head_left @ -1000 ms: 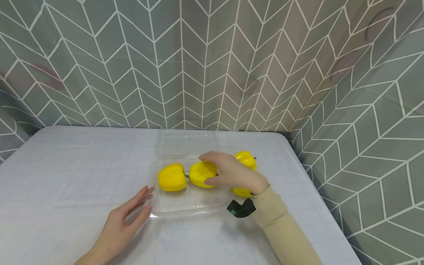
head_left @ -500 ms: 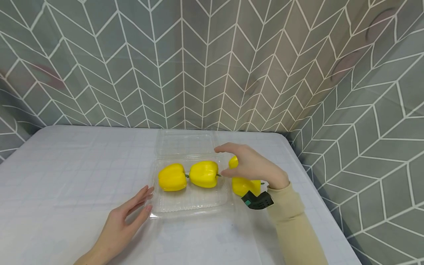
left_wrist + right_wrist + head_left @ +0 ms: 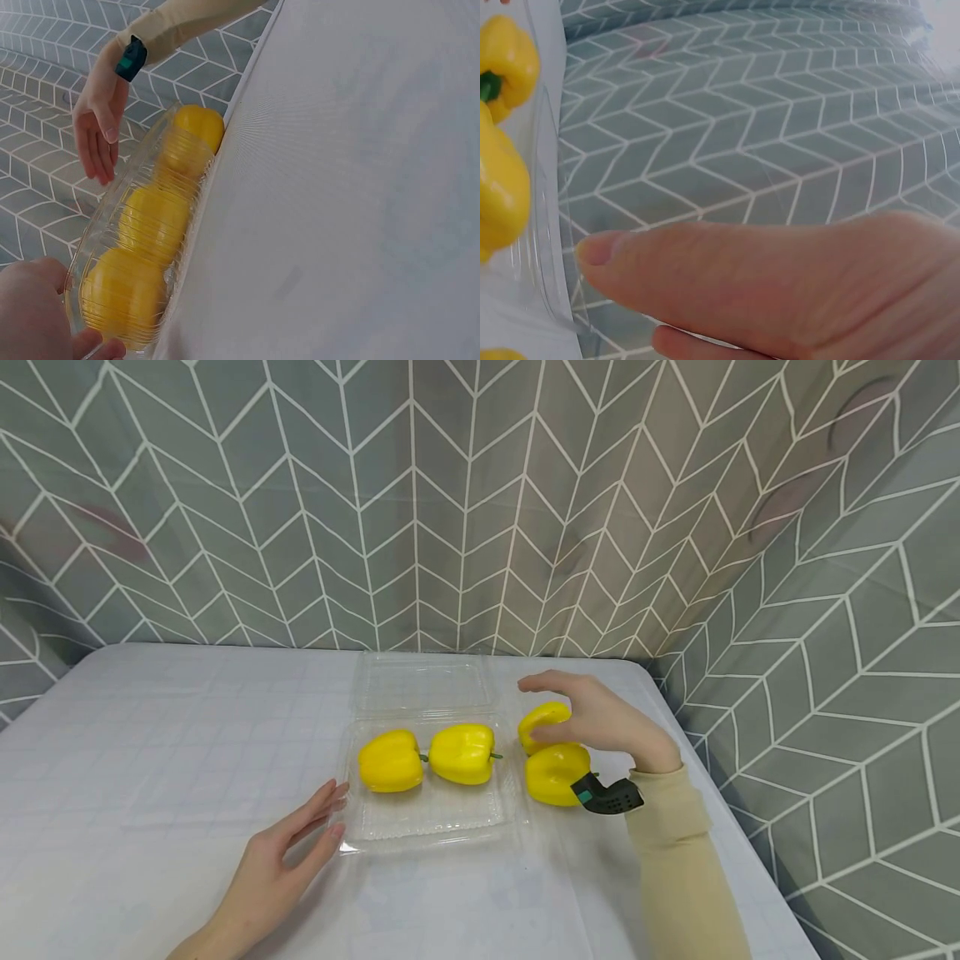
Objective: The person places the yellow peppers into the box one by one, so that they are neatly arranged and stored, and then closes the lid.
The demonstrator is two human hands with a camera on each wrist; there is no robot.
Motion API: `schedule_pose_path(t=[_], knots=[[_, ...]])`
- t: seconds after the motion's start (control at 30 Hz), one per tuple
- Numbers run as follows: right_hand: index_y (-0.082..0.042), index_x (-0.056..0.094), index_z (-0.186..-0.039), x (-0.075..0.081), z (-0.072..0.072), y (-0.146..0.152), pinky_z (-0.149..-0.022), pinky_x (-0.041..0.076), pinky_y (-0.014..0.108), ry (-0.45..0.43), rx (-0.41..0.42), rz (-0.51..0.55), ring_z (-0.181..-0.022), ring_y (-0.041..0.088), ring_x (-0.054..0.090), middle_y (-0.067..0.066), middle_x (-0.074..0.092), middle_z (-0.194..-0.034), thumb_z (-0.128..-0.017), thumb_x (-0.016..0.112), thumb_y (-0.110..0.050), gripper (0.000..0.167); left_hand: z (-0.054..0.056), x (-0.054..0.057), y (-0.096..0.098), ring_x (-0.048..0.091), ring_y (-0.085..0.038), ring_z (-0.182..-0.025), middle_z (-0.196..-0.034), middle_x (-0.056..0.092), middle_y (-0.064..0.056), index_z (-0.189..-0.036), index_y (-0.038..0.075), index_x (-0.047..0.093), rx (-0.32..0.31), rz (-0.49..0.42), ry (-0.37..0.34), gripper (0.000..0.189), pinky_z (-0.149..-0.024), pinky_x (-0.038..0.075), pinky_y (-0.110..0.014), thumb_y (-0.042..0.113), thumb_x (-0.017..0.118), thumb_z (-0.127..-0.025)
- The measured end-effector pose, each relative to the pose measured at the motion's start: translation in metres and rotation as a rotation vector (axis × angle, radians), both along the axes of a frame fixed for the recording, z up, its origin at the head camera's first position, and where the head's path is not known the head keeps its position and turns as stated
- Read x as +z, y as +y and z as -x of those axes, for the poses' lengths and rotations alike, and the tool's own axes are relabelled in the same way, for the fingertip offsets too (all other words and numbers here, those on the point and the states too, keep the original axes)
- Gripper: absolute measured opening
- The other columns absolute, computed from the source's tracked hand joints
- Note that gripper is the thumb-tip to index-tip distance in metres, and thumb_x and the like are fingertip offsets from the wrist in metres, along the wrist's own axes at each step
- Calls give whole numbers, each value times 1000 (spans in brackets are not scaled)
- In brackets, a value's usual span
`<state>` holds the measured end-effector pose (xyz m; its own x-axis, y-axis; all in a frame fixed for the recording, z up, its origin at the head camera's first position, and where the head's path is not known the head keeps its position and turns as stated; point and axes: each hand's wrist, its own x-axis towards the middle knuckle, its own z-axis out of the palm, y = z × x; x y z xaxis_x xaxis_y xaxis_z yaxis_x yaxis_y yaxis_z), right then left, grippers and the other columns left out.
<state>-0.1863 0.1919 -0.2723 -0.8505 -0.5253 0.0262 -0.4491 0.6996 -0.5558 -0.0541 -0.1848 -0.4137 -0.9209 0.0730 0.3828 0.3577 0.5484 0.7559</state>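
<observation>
Two yellow bell peppers, a left one [image 3: 390, 762] and a right one [image 3: 461, 753], lie side by side in a clear plastic clamshell box [image 3: 435, 817]. My left hand [image 3: 273, 868] rests its relaxed fingertips against the box's left edge. Right of the box, on the table, lie two more: a far bell pepper [image 3: 542, 718] and a nearer bell pepper [image 3: 557, 775]. My right hand [image 3: 600, 718] hovers over the far one with fingers spread and partly covers it; no grip shows. In the right wrist view, the thumb [image 3: 690, 270] is extended.
The box's clear lid [image 3: 423, 687] lies folded back behind it, near the table's rear edge. A white cloth covers the table [image 3: 187, 752]. Patterned grey curtains [image 3: 435, 510] hang behind and to the right. A dark device [image 3: 607, 795] sits on the right wrist.
My right hand has let go of the right pepper in the box and moved right, over the peppers outside. That boxed pepper has turned slightly. The left hand stays at the box's edge.
</observation>
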Motion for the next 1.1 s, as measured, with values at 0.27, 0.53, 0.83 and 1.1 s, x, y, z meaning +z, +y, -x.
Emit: schedule_pose_path(t=[0.27, 0.53, 0.83, 1.1], knots=[[-15, 54, -143, -1, 6, 14, -113, 42, 53, -9, -36, -6, -135, 27, 48, 3, 57, -143, -86, 78, -22, 62, 0, 0, 0, 62, 1, -113, -132, 67, -1, -147, 7, 49, 0, 4, -5, 56, -98, 42, -2, 13, 69, -96], [-15, 53, -143, -1, 9, 25, -113, 41, 56, 9, -63, -19, -136, 30, 47, 5, 57, -143, -86, 78, -23, 63, 0, 0, 0, 61, 3, -114, -133, 66, 0, -148, 8, 48, 4, 9, -12, 57, -99, 41, -1, 15, 69, -96], [-11, 53, -143, -10, 19, 40, -115, 38, 58, -38, -106, 13, -138, 35, 46, 11, 57, -143, -86, 78, -18, 63, 0, 0, 1, 62, 3, -113, -133, 66, -1, -147, 6, 48, 1, 5, -1, 56, -98, 42, -2, 13, 69, -95], [-9, 51, -144, -19, 27, 46, -117, 37, 56, -91, -132, 5, -138, 37, 44, 13, 55, -144, -86, 78, -16, 64, 1, 0, 0, 62, 3, -113, -133, 66, 0, -148, 7, 48, 0, 5, 3, 56, -99, 42, -2, 12, 69, -95]])
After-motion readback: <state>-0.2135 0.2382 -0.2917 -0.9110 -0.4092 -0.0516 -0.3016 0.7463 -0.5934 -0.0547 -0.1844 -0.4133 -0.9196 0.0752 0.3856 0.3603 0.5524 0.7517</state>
